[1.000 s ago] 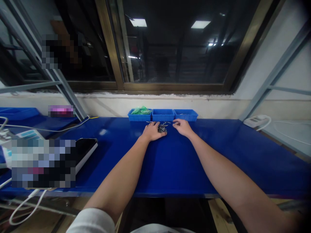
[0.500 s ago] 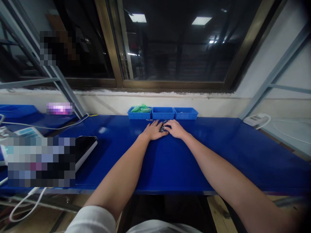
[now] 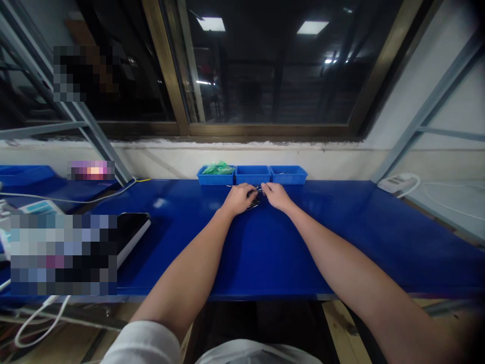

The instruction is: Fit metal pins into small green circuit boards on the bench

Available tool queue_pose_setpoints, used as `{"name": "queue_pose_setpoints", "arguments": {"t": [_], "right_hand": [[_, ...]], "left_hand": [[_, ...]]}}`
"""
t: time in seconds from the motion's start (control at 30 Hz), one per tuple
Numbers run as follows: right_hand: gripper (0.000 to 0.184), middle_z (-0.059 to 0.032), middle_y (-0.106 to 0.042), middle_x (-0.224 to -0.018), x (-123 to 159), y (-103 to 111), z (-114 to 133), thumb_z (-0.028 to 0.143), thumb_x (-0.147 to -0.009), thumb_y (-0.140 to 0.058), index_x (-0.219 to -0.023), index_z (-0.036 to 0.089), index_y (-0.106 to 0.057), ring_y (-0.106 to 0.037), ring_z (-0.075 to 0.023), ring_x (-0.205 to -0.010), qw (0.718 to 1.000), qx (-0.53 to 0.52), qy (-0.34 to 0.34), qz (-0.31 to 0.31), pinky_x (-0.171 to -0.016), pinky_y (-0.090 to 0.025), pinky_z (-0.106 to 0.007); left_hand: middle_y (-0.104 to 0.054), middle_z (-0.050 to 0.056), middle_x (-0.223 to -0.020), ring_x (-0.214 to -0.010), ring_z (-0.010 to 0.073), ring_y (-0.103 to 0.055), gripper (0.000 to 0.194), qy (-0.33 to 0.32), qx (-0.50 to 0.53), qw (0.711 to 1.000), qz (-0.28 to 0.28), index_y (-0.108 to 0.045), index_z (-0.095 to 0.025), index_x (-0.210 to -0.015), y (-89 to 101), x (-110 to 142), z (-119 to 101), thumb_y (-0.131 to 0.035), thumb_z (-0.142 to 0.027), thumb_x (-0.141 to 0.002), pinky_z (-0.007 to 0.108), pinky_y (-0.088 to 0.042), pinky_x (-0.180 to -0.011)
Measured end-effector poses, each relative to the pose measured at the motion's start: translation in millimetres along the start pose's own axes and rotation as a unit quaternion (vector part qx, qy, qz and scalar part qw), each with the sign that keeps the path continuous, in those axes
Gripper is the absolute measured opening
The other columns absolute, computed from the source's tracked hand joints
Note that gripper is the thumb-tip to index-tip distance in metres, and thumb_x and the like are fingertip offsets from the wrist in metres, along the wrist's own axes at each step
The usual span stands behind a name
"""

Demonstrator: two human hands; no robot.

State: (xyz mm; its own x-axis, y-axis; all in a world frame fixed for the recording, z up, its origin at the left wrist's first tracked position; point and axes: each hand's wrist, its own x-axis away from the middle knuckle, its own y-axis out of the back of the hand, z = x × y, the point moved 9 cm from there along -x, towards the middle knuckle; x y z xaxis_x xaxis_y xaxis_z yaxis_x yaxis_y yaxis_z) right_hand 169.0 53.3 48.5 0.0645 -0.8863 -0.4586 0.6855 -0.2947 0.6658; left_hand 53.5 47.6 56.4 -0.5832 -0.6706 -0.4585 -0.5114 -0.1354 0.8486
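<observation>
Drawn inward since the earlier frame: left hand (image 3: 238,198), curled over small metal pins (image 3: 255,201) lying on the blue bench (image 3: 341,232) below the middle bin (image 3: 253,175), and right hand (image 3: 276,196), fingertips pressed together, any pinched pin impossible to tell.

The small, thin metal pieces (image 3: 254,201) were too small to tell apart, and the left hand (image 3: 238,199) and right hand (image 3: 277,196) partly hid them. A square-pixelated patch (image 3: 63,254) at lower left blurred whatever lay there; a second pixelated patch (image 3: 85,73) obscured the upper left of the frame, and a pink-and-purple pixelated blur (image 3: 91,170) hid an object at far left.
</observation>
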Motion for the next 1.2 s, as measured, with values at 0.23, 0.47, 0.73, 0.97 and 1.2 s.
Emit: {"name": "queue_pose_setpoints", "arguments": {"t": [0.23,0.47,0.73,0.97,1.2], "right_hand": [[0.045,-0.0024,-0.06,-0.058,0,-6,-12,0.05,-0.083,-0.038,-0.06,0.017,-0.056,-0.054,-0.0139,-0.057,0.995,-0.088,-0.035,0.022,-0.058,-0.038,-0.025],[0.032,-0.0032,-0.064,-0.066,0,-8,-16,0.046,-0.066,-0.063,-0.078,0.016,-0.061,-0.055,-0.0137,-0.058,0.956,-0.289,-0.046,0.019,-0.054,-0.04,-0.025],[0.028,-0.0036,-0.062,-0.057,1,7,-29,0.043,-0.066,-0.064,-0.063,0.015,-0.063,-0.051,-0.011,-0.05,0.93,-0.353,-0.093,-0.039,-0.045,-0.032,-0.022],[0.025,-0.0042,-0.065,-0.068,-6,37,-62,0.036,-0.062,-0.062,-0.074,0.015,-0.065,-0.052,-0.0116,-0.057,0.922,-0.312,-0.145,-0.177,-0.046,-0.034,-0.021],[0.071,-0.0063,-0.064,-0.103,-10,40,-88,0.033,-0.061,-0.061,-0.128,0.021,-0.042,-0.054,-0.0107,-0.06,0.893,-0.387,-0.163,-0.165,-0.041,-0.032,-0.02]], "left_hand": [[-0.065,0.005,-0.084,-0.083,0.0169,-0.058,0.031,-0.019,-0.027,0.999,-0.027,-0.066,-0.019,-0.086,5.8,0,-7,-0.039,-0.033,-0.091,0.029,-0.043,-0.077],[-0.064,0.004,-0.082,-0.081,0.0162,-0.059,0.029,-0.01,-0.049,0.998,-0.038,-0.067,-0.019,-0.085,7.6,1,-8,-0.041,-0.032,-0.09,0.027,-0.042,-0.074],[-0.064,0.006,-0.097,-0.09,0.019,-0.059,0.038,0.024,-0.016,0.997,-0.068,-0.06,-0.018,-0.108,10.3,3,-1,-0.044,-0.045,-0.086,0.03,-0.044,-0.081],[-0.062,0.008,-0.103,-0.1,0.0214,-0.057,0.04,0.063,-0.03,0.995,-0.075,-0.055,-0.015,-0.113,8.5,2,11,-0.046,-0.042,-0.085,0.031,-0.043,-0.086],[-0.057,0.011,-0.115,-0.107,0.024,-0.053,0.047,0.095,-0.05,0.993,-0.051,-0.05,-0.015,-0.118,0.3,3,21,-0.044,-0.047,-0.085,0.035,-0.041,-0.09]]}}
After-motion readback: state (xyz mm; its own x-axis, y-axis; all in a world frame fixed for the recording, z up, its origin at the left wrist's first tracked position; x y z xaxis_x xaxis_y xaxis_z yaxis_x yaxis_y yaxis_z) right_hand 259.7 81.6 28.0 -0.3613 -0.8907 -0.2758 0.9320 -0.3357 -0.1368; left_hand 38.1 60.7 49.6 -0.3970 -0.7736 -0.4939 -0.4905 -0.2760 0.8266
